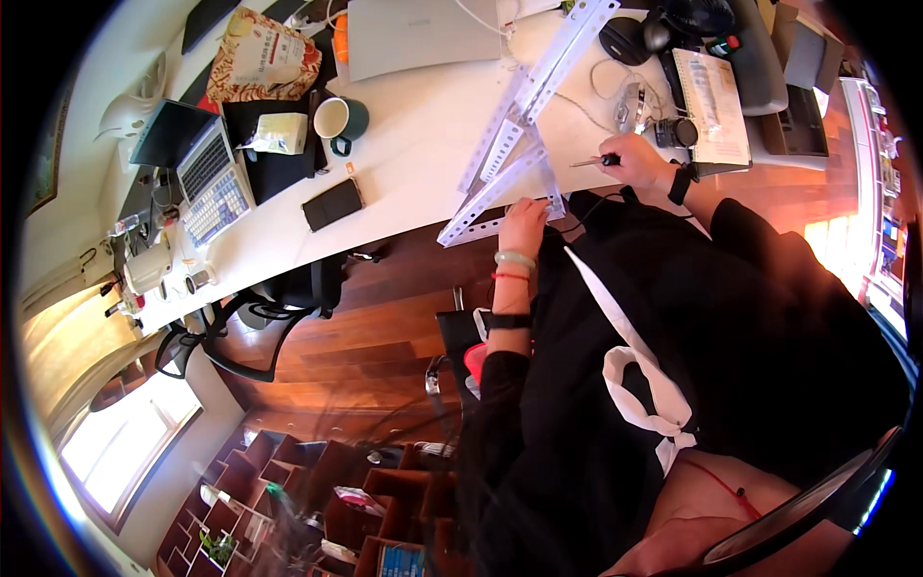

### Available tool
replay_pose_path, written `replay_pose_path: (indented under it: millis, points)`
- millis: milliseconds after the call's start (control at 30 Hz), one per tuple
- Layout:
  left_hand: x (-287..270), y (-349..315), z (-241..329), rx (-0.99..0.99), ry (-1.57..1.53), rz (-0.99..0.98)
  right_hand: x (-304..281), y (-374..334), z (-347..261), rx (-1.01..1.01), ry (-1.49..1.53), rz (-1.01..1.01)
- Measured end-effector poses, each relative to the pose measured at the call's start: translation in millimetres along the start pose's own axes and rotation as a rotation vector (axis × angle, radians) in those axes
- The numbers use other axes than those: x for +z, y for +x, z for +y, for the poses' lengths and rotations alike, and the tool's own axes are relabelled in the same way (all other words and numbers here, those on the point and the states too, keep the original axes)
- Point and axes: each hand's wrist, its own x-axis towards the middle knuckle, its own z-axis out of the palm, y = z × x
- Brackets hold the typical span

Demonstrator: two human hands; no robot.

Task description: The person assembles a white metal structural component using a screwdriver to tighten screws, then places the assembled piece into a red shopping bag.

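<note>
A white frame of perforated metal strips (pixel 503 149), joined in triangles, stands at the table's front edge and reaches toward the back. My left hand (pixel 524 226) pinches its near corner, with the fingers bent over the strip. Just right of the frame, my right hand (pixel 636 162) grips a screwdriver (pixel 609 160) by its black handle. The metal shaft points left toward the frame, and its tip is apart from it. What lies under my left fingertips is hidden.
On the white table (pixel 404 163) lie a phone (pixel 333 204), a mug (pixel 342 122), an open laptop (pixel 213 183) and a closed silver one (pixel 423 38). Right of the frame are cables, a camera lens (pixel 676 133) and a spiral notebook (pixel 713 106). A black chair (pixel 274 322) stands left.
</note>
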Motion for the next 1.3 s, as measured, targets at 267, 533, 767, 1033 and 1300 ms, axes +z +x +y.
replay_pose_path:
  millis: [267, 533, 767, 1033, 1300]
  points:
    - [15, 37, -8, -0.026, 0.169, -0.362, -4, -12, -14, 0.049, 0.068, 0.013]
    - [22, 37, -15, -0.095, 0.054, -0.336, -5, -28, -10, 0.109, 0.041, 0.015]
    - [18, 0, -31, -0.355, -0.48, 0.185, -2, -24, -11, 0.042, 0.083, 0.043]
    - [-14, -74, -37, -0.836, -1.758, 0.582, 9, 10, -31, 0.211, 0.252, 0.061]
    - [-4, -67, -7, -0.367, 0.269, 0.22, 24, 62, 30, 0.812, 0.865, 0.424]
